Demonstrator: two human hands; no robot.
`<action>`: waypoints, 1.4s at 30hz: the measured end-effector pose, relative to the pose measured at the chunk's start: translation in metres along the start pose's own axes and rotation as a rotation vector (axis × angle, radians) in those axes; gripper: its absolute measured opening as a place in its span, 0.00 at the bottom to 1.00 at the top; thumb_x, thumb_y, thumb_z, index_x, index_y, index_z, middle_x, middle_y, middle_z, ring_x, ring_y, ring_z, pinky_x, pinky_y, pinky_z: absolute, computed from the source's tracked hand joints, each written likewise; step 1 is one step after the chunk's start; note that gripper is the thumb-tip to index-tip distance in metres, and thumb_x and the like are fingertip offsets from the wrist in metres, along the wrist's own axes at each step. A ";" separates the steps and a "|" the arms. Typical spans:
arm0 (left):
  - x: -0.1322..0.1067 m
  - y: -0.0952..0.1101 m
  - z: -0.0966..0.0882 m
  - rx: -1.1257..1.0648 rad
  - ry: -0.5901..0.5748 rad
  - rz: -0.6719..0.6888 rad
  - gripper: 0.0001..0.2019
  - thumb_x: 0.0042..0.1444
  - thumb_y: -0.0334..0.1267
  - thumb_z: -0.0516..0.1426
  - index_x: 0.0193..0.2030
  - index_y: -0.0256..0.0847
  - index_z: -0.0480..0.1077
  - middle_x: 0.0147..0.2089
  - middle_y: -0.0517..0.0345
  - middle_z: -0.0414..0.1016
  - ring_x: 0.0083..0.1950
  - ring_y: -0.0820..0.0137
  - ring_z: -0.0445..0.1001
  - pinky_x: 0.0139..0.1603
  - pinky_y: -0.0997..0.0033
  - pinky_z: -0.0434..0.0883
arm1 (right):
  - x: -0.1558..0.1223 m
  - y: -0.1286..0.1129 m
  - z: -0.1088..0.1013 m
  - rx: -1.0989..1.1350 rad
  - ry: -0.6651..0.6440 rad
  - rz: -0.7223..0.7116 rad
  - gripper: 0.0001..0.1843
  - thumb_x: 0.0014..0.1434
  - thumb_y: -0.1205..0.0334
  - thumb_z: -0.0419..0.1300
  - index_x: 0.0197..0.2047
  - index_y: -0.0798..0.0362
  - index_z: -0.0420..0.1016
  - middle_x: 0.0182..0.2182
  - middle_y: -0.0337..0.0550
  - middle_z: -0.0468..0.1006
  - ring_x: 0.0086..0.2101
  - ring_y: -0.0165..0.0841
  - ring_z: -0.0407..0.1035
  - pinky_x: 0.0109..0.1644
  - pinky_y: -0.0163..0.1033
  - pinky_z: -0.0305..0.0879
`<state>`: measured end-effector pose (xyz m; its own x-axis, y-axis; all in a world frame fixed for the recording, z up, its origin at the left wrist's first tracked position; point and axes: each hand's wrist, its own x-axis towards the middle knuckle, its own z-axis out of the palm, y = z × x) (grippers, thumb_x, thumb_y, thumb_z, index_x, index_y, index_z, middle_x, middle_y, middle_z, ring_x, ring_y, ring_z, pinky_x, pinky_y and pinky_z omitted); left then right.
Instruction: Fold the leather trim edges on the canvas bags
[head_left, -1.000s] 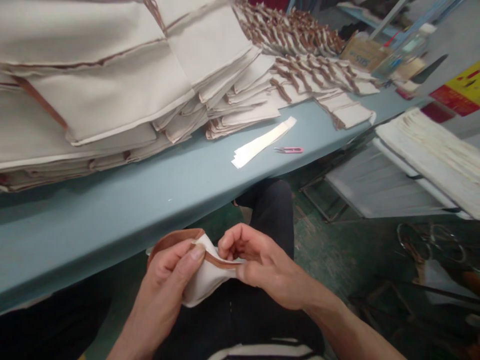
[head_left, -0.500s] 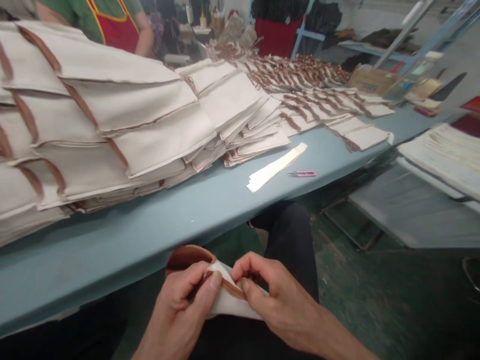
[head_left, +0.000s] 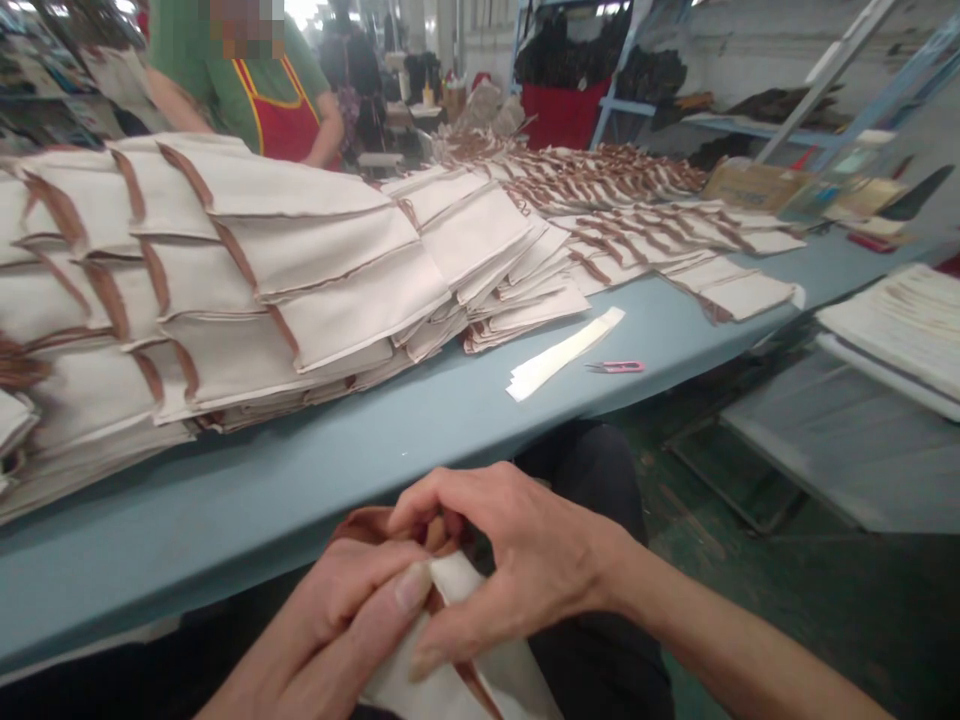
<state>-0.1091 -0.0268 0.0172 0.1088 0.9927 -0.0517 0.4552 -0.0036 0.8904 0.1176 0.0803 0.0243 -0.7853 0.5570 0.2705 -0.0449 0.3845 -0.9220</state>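
Note:
In my lap, below the table edge, is a white fabric piece [head_left: 517, 672] with a brown strip along a seam and a brown inner side at its far end. My left hand [head_left: 337, 610] is closed on it, thumb pressed on top beside the brown strip. My right hand [head_left: 517, 550] arches over the piece, its thumb well apart from the curled fingers. Those fingers are at the brown far end; whether they grip it is hidden. The right thumb lies close to the left thumb, over the white fabric.
A large pile of white, brown-edged fabric pieces [head_left: 330, 250] covers the back of the blue table [head_left: 315, 470]. Pale strips [head_left: 562, 355] and pink thread snips [head_left: 616, 367] lie near its front edge. A person in a red apron [head_left: 281, 120] stands behind. More stacked material [head_left: 900, 325] is at right.
My right hand has opened from its pinch on the seam and moved left and up, over the piece's far end. The piece has turned. The view has tilted up slightly.

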 end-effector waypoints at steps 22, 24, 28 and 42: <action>0.090 -0.012 0.012 -0.403 -0.180 -0.331 0.27 0.58 0.65 0.65 0.32 0.38 0.78 0.27 0.58 0.76 0.26 0.71 0.68 0.27 0.76 0.66 | -0.024 0.036 -0.029 -0.083 0.229 0.360 0.24 0.77 0.44 0.49 0.42 0.53 0.75 0.37 0.43 0.78 0.38 0.35 0.72 0.45 0.39 0.67; 0.100 -0.015 0.010 -0.416 -0.202 -0.336 0.25 0.59 0.63 0.65 0.34 0.38 0.79 0.28 0.56 0.79 0.27 0.69 0.71 0.28 0.74 0.69 | -0.026 0.042 -0.035 -0.078 0.162 0.415 0.25 0.78 0.46 0.47 0.40 0.53 0.76 0.38 0.44 0.80 0.39 0.35 0.74 0.47 0.39 0.69; 0.106 -0.014 0.003 -0.416 -0.187 -0.294 0.22 0.61 0.61 0.65 0.34 0.41 0.79 0.30 0.59 0.80 0.30 0.68 0.73 0.31 0.75 0.70 | -0.033 0.043 -0.038 -0.194 0.085 0.485 0.20 0.78 0.51 0.53 0.40 0.52 0.78 0.37 0.42 0.82 0.37 0.35 0.74 0.44 0.39 0.66; 0.069 -0.015 0.039 -0.364 -0.062 -0.274 0.25 0.70 0.60 0.59 0.42 0.38 0.83 0.30 0.58 0.79 0.32 0.68 0.72 0.33 0.74 0.69 | -0.047 0.047 0.023 -0.515 0.534 0.179 0.05 0.69 0.61 0.65 0.39 0.51 0.77 0.33 0.41 0.82 0.33 0.34 0.76 0.38 0.38 0.66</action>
<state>-0.0742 0.0373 -0.0170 0.0849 0.9420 -0.3246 0.1360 0.3118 0.9404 0.1387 0.0553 -0.0385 -0.3424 0.8731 0.3471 0.4518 0.4769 -0.7539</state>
